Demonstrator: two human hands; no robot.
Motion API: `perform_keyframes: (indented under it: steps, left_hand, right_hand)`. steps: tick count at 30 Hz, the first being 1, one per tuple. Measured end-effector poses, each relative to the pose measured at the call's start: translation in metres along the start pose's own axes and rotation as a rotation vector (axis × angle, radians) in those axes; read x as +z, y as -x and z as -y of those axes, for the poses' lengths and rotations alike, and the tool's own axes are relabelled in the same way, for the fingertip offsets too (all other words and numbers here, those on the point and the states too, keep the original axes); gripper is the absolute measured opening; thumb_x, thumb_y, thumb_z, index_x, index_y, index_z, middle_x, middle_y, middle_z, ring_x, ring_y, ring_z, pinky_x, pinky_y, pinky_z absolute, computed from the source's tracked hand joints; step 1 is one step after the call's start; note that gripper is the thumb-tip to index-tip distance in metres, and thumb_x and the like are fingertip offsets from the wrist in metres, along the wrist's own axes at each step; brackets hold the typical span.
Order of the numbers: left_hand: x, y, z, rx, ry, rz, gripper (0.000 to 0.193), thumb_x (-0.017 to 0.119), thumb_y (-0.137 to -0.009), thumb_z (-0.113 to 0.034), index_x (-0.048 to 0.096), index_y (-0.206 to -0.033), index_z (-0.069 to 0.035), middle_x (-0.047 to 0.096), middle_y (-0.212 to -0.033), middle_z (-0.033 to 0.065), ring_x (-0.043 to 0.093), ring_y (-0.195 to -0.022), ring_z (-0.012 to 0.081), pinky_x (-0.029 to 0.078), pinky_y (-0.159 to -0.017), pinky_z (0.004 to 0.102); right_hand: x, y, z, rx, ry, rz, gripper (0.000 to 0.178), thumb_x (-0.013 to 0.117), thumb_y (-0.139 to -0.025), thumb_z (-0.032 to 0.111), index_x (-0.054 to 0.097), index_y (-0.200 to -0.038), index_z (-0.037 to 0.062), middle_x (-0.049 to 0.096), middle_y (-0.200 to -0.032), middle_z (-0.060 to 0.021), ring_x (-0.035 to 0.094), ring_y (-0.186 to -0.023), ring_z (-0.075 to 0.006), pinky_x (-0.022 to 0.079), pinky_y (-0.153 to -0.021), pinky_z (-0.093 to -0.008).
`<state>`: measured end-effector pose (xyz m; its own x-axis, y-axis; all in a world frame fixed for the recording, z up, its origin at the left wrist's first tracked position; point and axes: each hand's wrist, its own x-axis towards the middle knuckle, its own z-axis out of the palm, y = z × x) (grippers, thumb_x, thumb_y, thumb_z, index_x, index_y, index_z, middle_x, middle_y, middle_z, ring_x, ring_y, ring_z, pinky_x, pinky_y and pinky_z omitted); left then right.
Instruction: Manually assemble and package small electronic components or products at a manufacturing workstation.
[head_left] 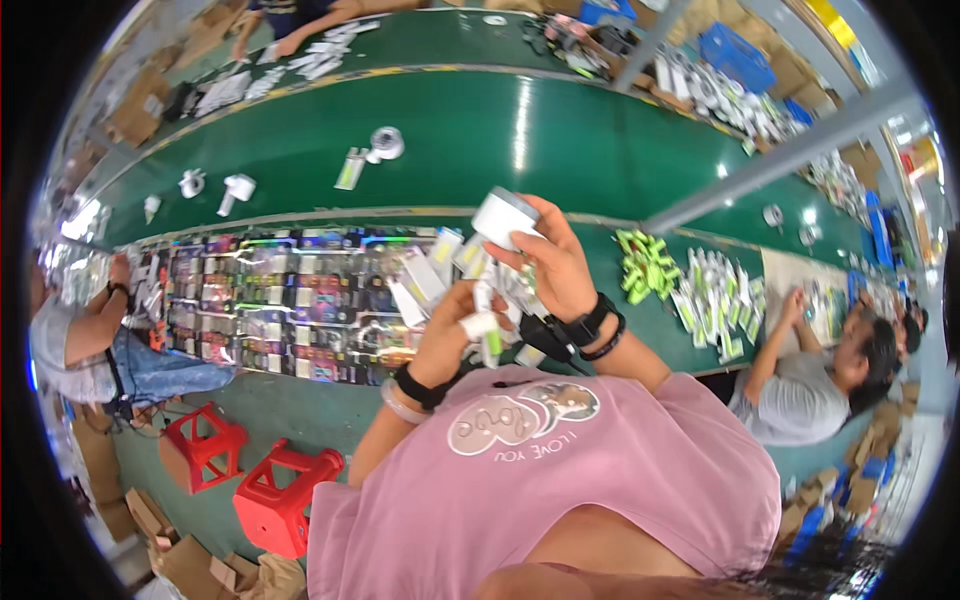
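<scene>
Up over the bench, my right hand [562,268] is closed round a white cylindrical part with a grey end [503,220]. Lower and to its left, my left hand [448,335] grips a slim white piece with a green section [487,335]. The two held parts are close to each other; whether anything links them I cannot tell. Beneath and behind my hands lies a heap of white parts [425,275], partly hidden by them. A black object [548,338] shows beside my right wrist.
Bright green pieces [645,265] and white-green pieces [715,305] lie piled to my right. Rows of shiny packages [290,300] cover the bench to my left. Beyond runs a green belt [280,150] carrying white devices. Red stools [285,497] stand at lower left; co-workers sit on both sides.
</scene>
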<state>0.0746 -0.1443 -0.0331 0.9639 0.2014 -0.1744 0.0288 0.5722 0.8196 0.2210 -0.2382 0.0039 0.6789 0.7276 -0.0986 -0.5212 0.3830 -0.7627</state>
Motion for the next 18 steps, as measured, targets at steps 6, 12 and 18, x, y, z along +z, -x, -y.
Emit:
perform_keyframes:
  steps: [6,12,18]
  left_hand:
    - [0.012,0.006,-0.014,-0.174,0.208,0.046,0.043,0.044,-0.093,-0.03,0.045,-0.128,-0.004,0.051,-0.086,0.0038,0.045,-0.057,0.0111,0.035,-0.04,0.0215]
    - [0.028,0.007,-0.024,-0.288,0.238,0.118,0.04,0.04,-0.098,-0.032,0.046,-0.128,-0.006,0.048,-0.082,0.0022,0.041,-0.054,0.0094,0.032,-0.04,0.0205]
    - [0.044,0.0,-0.031,-0.303,0.088,0.117,0.05,0.038,-0.097,-0.042,0.046,-0.126,-0.001,0.049,-0.08,0.0045,0.041,-0.052,0.0104,0.034,-0.039,0.0221]
  right_hand:
    - [-0.038,0.03,-0.005,0.117,0.065,0.04,0.042,0.052,-0.091,0.008,0.042,-0.131,0.0043,0.045,-0.128,-0.0113,0.051,-0.115,-0.0221,0.049,-0.092,-0.042]
    - [-0.06,0.066,-0.009,0.343,0.396,0.171,0.04,0.045,-0.097,0.037,0.056,-0.119,0.0048,0.05,-0.127,-0.0037,0.046,-0.116,-0.0172,0.04,-0.096,-0.0375]
    - [-0.075,0.076,-0.013,0.188,0.388,0.494,0.03,0.048,-0.098,0.026,0.061,-0.105,-0.0004,0.062,-0.095,-0.0029,0.055,-0.092,-0.0104,0.043,-0.088,-0.0276]
